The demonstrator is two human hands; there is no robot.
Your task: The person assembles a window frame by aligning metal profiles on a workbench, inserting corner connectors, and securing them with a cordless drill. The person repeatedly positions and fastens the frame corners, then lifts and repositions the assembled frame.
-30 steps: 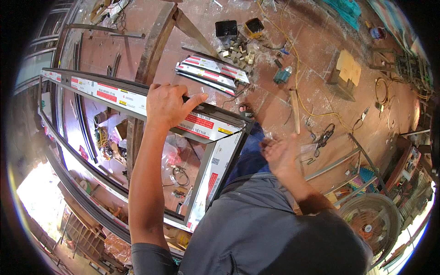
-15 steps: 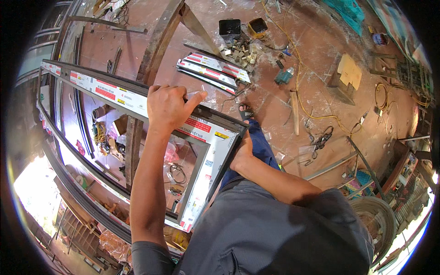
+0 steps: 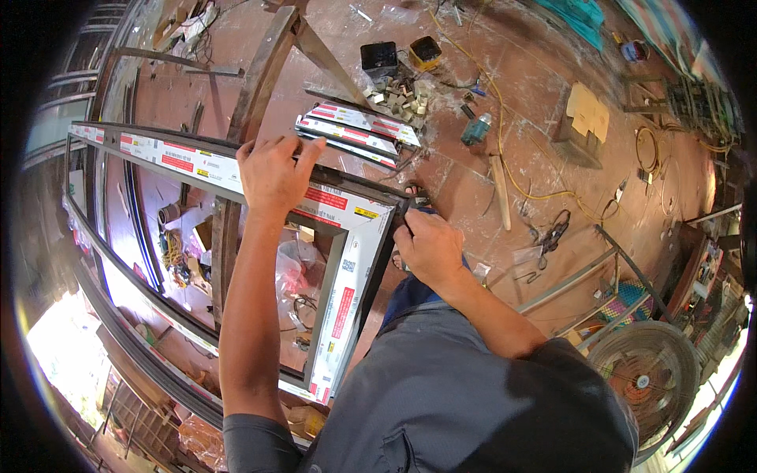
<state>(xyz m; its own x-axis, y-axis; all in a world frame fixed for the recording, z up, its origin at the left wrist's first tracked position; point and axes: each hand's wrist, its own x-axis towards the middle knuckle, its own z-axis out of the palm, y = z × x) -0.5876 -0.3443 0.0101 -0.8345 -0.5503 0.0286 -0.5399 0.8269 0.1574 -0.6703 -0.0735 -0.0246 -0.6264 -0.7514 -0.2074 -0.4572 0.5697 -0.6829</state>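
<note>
A long dark metal window or door frame [image 3: 177, 156], its faces covered with white protective film bearing red and yellow labels, stretches from the far left to just before my body. My left hand [image 3: 274, 175] is closed over its far rail, fingers bent over the outer edge and thumb pointing right. At the frame's near right corner is my right hand [image 3: 432, 246], closed, with thumb and fingertips against or very near the dark outer edge. Whatever those fingers pinch is hidden.
A wooden support [image 3: 264, 75] stands under the frame. Film-covered profiles [image 3: 355, 130] lie on the floor beyond, near metal offcuts [image 3: 398, 98] and a black bin [image 3: 378, 57]. A yellow cable [image 3: 505, 142] crosses the floor. At lower right stands a large round fan [image 3: 643, 382].
My right hand has come up from below the frame's corner to its outer edge and closed there. My left hand keeps its grip; the view has shifted slightly.
</note>
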